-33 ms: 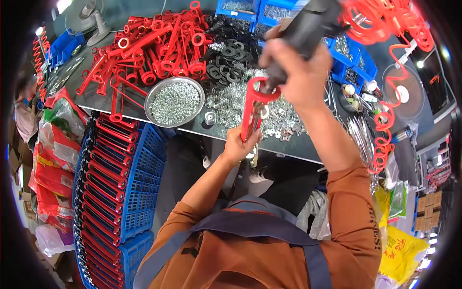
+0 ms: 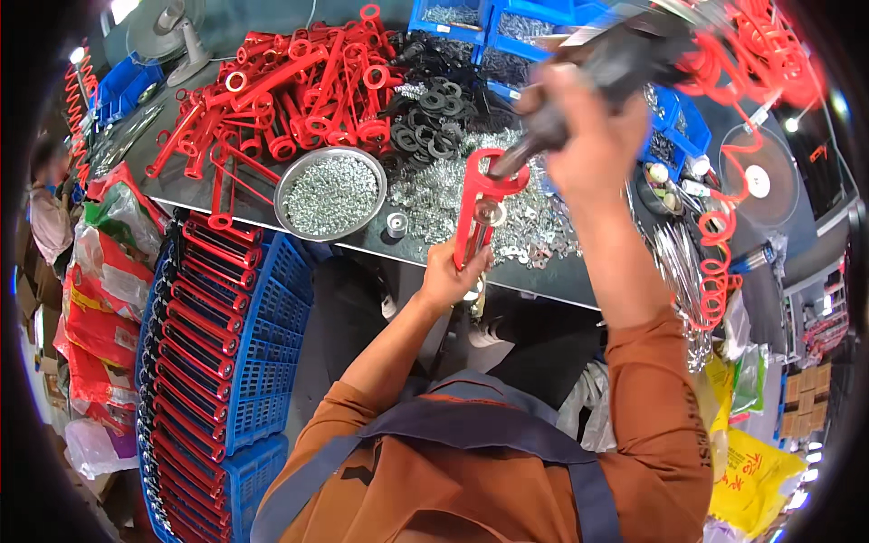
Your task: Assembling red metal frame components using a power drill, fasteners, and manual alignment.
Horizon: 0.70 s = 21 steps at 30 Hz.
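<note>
My left hand is closed around the lower end of a red metal frame with a ring-shaped top, held tilted above the table's front edge. A round silver piece sits inside the frame. My right hand, blurred by motion, grips a black power driver. The driver's slim nose slants down to the left, and its tip is over the ring; whether it touches anything inside cannot be made out. Behind the frame lies a spread of small silver metal parts.
A heap of red frames lies at the back left, beside black rings. A metal bowl holds small silver pieces. Blue bins stand behind. A red coiled hose hangs at the right. Blue crates hold red frames at lower left.
My right hand and the driver have shifted to the right, and the driver's nose now leans more. My left hand and the red frame have stayed nearly in place.
</note>
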Each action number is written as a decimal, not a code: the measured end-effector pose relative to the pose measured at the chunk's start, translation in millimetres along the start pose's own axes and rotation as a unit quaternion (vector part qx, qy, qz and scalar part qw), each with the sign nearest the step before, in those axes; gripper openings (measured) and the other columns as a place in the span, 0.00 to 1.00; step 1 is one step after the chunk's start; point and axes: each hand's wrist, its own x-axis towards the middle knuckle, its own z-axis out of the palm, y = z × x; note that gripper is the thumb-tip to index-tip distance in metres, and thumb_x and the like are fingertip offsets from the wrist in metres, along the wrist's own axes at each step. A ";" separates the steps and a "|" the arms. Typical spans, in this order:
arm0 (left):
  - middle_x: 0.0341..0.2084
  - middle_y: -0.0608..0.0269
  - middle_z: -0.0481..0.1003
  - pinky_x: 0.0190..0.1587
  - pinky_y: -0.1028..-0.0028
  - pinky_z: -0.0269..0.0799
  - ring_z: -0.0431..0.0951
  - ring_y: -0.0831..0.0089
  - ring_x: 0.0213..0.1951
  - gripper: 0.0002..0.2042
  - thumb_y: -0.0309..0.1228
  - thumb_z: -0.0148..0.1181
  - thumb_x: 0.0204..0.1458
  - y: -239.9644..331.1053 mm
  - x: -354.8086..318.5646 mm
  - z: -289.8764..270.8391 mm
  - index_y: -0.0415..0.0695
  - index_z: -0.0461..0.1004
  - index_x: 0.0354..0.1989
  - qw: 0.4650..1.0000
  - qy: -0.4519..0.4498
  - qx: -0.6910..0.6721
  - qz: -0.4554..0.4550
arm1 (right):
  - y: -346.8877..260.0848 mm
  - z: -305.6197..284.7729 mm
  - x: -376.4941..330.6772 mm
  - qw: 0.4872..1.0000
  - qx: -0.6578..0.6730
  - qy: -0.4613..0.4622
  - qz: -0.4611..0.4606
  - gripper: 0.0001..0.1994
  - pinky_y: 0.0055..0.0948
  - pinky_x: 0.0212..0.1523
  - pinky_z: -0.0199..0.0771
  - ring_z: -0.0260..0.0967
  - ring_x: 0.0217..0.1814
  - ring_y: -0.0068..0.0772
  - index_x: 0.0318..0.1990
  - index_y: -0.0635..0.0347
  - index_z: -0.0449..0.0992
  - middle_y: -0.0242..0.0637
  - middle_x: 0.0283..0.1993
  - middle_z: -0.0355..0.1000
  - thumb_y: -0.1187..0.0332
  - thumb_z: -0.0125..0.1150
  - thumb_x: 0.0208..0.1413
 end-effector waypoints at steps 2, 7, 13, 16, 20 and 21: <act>0.20 0.66 0.75 0.24 0.79 0.68 0.74 0.82 0.21 0.03 0.23 0.55 0.55 -2.7 1.0 -0.2 0.37 0.72 0.32 0.999 -0.006 -0.018 -0.029 | -12.4 -27.8 13.7 0.988 0.017 0.130 -0.080 0.07 0.28 0.26 0.74 0.69 0.25 0.27 0.39 0.68 0.71 0.39 0.29 0.71 0.78 0.57 0.51; 0.22 0.65 0.76 0.28 0.79 0.71 0.76 0.81 0.25 0.05 0.27 0.56 0.56 1.9 -2.6 -0.8 0.37 0.73 0.34 0.997 -0.018 -0.033 -0.073 | 69.9 -167.7 -47.7 0.777 -0.619 0.010 0.113 0.13 0.43 0.32 0.73 0.74 0.27 0.47 0.35 0.68 0.71 0.49 0.24 0.74 0.68 0.60 0.42; 0.26 0.51 0.74 0.30 0.70 0.74 0.76 0.64 0.28 0.12 0.32 0.58 0.54 31.4 -10.4 -28.2 0.37 0.68 0.41 0.953 -0.023 -0.296 -0.064 | 136.1 -245.9 -152.1 0.673 -0.701 -0.044 0.233 0.22 0.43 0.53 0.68 0.69 0.51 0.57 0.43 0.73 0.71 0.61 0.48 0.71 0.64 0.62 0.44; 0.21 0.57 0.70 0.28 0.67 0.70 0.74 0.66 0.24 0.18 0.45 0.49 0.55 81.8 -14.0 -60.3 0.38 0.69 0.35 0.943 0.090 -0.319 0.014 | 98.8 -191.6 -171.3 0.770 -0.635 -0.056 -0.027 0.29 0.45 0.61 0.60 0.60 0.62 0.60 0.54 0.74 0.67 0.60 0.59 0.63 0.60 0.61 0.50; 0.25 0.67 0.66 0.33 0.75 0.64 0.65 0.77 0.26 0.17 0.45 0.47 0.57 82.1 -8.2 -76.1 0.43 0.71 0.38 0.819 0.148 -0.552 0.044 | 60.5 -67.6 -206.5 0.954 -0.102 -0.272 -0.077 0.27 0.46 0.65 0.55 0.56 0.67 0.58 0.59 0.72 0.64 0.62 0.62 0.59 0.61 0.55 0.56; 0.25 0.68 0.66 0.34 0.75 0.64 0.65 0.78 0.26 0.15 0.44 0.49 0.57 77.6 -8.7 -71.0 0.42 0.71 0.37 0.805 0.156 -0.571 0.047 | 75.9 -51.4 -226.9 0.974 0.002 -0.218 -0.065 0.28 0.45 0.65 0.54 0.56 0.67 0.56 0.62 0.73 0.58 0.61 0.63 0.58 0.60 0.51 0.59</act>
